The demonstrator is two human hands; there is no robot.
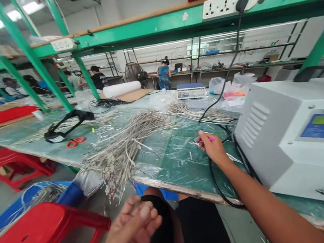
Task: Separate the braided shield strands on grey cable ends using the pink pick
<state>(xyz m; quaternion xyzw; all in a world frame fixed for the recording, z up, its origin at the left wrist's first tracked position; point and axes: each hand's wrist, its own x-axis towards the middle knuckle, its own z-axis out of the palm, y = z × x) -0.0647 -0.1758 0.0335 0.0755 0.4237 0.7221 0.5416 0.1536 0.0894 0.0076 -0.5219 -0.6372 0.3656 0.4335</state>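
Note:
My right hand [209, 143] is over the green bench mat, its fingers closed around a slim bright-pink tool [211, 139]. What kind of tool it is, I cannot make out. White scraps lie on the mat below it. My left hand [137, 229] is raised above my lap, in front of the bench edge, palm up. Its fingers are curled with the thumb against them, and anything pinched there is too small to see. Nearest to it is a large bundle of grey-white cables [130, 141], whose stripped ends hang over the edge.
A grey-white machine [290, 133] with a display stands on the right, black cords beside it. Orange-handled scissors [76, 141] and a black strap [64, 125] lie left. Below are a red stool [46, 221] and a blue bin [17, 214] of cables. Several people sit farther back.

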